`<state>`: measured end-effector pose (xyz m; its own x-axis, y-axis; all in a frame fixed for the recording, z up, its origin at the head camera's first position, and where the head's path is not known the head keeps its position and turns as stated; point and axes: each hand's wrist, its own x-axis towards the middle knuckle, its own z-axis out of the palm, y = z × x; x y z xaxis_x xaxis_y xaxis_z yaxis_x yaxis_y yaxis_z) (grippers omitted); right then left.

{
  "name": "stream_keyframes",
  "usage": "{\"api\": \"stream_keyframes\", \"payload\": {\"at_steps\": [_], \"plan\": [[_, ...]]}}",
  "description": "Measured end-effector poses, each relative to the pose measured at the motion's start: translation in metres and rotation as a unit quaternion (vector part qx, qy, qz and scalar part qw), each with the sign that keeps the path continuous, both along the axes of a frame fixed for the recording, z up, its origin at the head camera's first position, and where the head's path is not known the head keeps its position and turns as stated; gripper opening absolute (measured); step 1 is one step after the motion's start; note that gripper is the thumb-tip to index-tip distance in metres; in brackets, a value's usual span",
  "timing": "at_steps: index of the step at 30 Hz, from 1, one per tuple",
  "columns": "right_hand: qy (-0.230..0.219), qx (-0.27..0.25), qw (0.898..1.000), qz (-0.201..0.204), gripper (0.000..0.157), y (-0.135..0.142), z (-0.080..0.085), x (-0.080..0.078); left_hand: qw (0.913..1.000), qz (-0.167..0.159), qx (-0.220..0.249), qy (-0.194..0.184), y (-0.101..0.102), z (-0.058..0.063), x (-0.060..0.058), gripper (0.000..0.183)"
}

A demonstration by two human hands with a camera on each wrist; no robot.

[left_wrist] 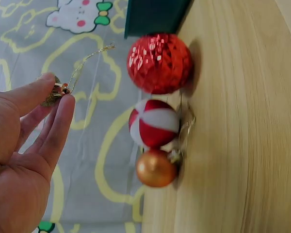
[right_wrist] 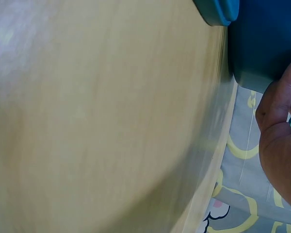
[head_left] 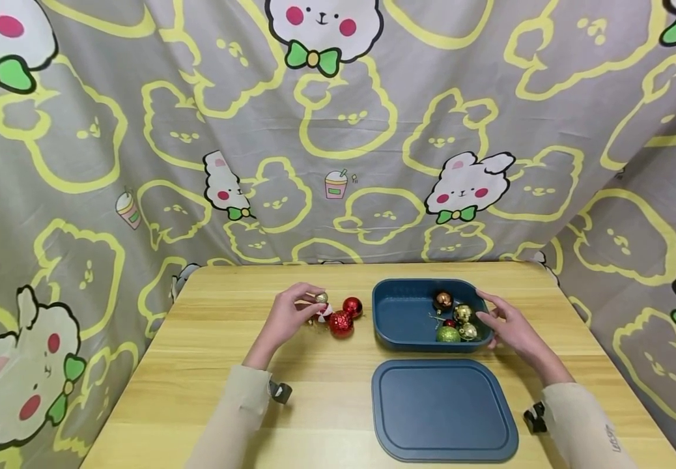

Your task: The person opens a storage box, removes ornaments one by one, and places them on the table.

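Note:
Thumb and fingertips of my left hand pinch a small glittery gold Christmas ball by its cap; its thin string loop sticks out. Beside that hand lie a faceted red ball, a red-and-white striped ball and a matte orange-gold ball. Another shiny red ball sits just behind the faceted one. My right hand holds the right end of a dark blue box, thumb at the rim and fingers along the outer wall. Inside the box's right half are several gold, green, red and brown balls.
A dark blue lid lies flat on the wooden table, in front of the box. Behind the table's back edge hangs a grey patterned curtain, which also runs along both sides.

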<state>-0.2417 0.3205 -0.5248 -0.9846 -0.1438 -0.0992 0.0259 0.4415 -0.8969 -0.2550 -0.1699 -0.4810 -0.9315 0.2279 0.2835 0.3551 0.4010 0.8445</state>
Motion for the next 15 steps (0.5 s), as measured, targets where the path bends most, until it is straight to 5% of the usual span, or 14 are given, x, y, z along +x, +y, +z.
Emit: {"api": "stream_keyframes", "payload": {"at_steps": [15], "plan": [[0.001, -0.001, 1.000, 0.002, 0.066, -0.003, 0.004, 0.003, 0.9990, 0.044, -0.012, 0.002, -0.044, -0.010, 0.004, 0.028]]}}
